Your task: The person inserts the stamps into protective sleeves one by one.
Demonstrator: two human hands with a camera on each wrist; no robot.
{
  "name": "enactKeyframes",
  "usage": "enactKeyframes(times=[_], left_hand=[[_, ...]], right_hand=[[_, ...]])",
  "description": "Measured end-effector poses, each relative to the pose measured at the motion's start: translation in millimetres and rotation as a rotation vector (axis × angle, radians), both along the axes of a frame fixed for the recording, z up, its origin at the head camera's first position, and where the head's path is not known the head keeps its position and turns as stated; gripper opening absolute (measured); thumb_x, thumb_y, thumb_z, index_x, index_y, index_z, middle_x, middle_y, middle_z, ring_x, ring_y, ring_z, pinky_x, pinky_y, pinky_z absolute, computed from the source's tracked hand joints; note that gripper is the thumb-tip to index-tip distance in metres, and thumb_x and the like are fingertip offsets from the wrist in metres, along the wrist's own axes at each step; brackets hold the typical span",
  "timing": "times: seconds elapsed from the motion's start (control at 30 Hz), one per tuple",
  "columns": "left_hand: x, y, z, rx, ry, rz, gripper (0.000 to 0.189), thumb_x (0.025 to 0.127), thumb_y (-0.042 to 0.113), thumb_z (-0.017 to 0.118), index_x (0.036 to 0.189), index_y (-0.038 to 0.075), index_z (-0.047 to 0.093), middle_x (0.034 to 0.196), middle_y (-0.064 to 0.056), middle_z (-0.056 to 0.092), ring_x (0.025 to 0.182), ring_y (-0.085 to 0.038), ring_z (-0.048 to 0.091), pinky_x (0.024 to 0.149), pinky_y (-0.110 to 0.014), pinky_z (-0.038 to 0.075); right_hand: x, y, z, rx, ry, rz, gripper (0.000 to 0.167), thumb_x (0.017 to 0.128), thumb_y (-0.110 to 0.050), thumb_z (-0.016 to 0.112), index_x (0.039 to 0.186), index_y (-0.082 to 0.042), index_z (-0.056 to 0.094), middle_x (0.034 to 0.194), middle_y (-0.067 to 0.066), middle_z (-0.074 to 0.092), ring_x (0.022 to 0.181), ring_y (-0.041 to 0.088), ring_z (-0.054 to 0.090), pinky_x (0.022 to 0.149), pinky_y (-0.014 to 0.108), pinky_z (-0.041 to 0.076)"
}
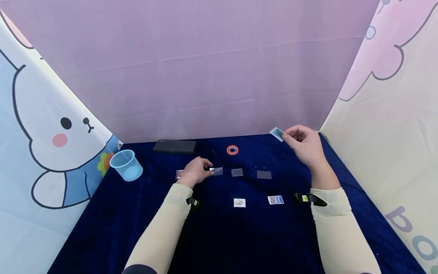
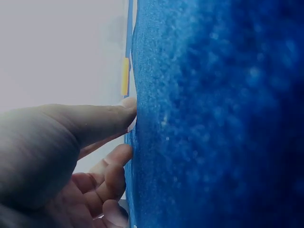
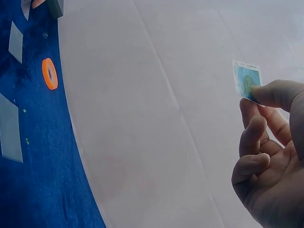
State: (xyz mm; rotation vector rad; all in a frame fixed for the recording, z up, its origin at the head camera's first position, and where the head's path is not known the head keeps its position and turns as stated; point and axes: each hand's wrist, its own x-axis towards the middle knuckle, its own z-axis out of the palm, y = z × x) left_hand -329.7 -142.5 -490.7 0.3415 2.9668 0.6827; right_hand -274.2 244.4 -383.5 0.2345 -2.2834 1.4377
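Note:
My right hand (image 1: 304,146), raised above the back right of the table, pinches a small stamp (image 3: 247,80) between thumb and fingers. The stamp has a blue-green picture and a pale border. Low over the cloth, my left hand (image 1: 195,171) touches the left end of a clear plastic sleeve (image 1: 217,171) with its thumb; its other fingers are bent and apart from the thumb. Partly hidden behind that hand lies another stamp (image 1: 179,174). Two more clear sleeves, a middle one (image 1: 237,172) and a right one (image 1: 264,174), lie in the same row.
Nearer me lie a stamp with a pale figure (image 1: 239,203) and a blue-and-white stamp (image 1: 275,199). Behind the sleeves are an orange-red ring (image 1: 228,150) and a black flat case (image 1: 174,146). A light blue mesh basket (image 1: 132,173) stands at left on the dark blue cloth (image 1: 219,239).

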Motion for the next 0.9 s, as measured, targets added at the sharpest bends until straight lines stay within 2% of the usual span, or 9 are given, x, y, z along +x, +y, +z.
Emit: enactKeyframes(times=[0.3,0.57,0.7,0.9], left_hand=[[-0.3,0.4,-3.9,0.039,0.027,0.003,0.019,0.088,0.026,0.087,0.103,0.019,0.077,0.105,0.000,0.068,0.098,-0.021,0.064,0.093,-0.041,0.051],[-2.1,1.6,-7.1,0.103,0.026,0.020,0.015,0.089,0.020,0.086,0.092,0.021,0.071,0.090,0.005,0.069,0.085,-0.015,0.064,0.085,-0.038,0.052],[-2.0,-1.1,-6.2,0.148,0.011,0.020,0.011,0.092,0.020,0.083,0.095,0.019,0.073,0.089,0.006,0.070,0.084,-0.014,0.064,0.084,-0.038,0.052],[1.1,-6.7,5.0,0.255,0.008,0.008,0.011,0.099,0.019,0.076,0.109,0.015,0.078,0.095,0.005,0.074,0.091,-0.017,0.067,0.088,-0.043,0.054]], right_hand=[[1.6,-0.5,-0.4,0.010,-0.016,-0.007,0.015,0.100,-0.019,0.074,0.101,-0.004,0.074,0.077,0.003,0.063,0.065,0.014,0.050,0.054,0.026,0.040],[1.2,-0.5,-0.8,0.002,-0.013,0.000,0.014,0.100,-0.018,0.074,0.101,-0.004,0.074,0.076,0.002,0.063,0.064,0.014,0.050,0.054,0.026,0.041],[1.4,-1.3,0.1,0.000,-0.015,0.007,0.015,0.100,-0.018,0.074,0.102,-0.003,0.074,0.077,0.002,0.063,0.065,0.014,0.050,0.054,0.026,0.041],[1.4,-2.1,0.1,-0.022,-0.022,0.024,0.016,0.100,-0.017,0.074,0.103,-0.002,0.073,0.081,0.010,0.067,0.066,0.015,0.058,0.056,0.025,0.046]])
